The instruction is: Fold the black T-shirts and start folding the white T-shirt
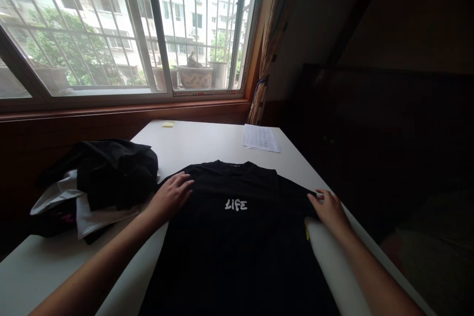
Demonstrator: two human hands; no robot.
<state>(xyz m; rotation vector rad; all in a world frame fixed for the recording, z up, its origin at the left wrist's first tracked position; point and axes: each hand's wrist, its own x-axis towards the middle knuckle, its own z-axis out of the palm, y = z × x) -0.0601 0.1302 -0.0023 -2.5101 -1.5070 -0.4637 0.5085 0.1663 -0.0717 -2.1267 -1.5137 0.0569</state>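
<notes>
A black T-shirt [237, 242] with white "LIFE" lettering lies spread on the white table [196, 139], its collar toward the window. My left hand [173, 195] rests on the sleeve at the shirt's left side, palm down, fingers apart. At the right side, my right hand [329, 206] has its thumb and fingers closed on the edge of the other sleeve. A small yellow thing [307, 231] shows at the shirt's right edge, below that sleeve.
A heap of black and white clothes [114, 173] lies on the table's left side. Printed papers [261, 138] and a yellow note [168, 124] are near the far edge. Beyond stand a barred window and a tied curtain [261, 84].
</notes>
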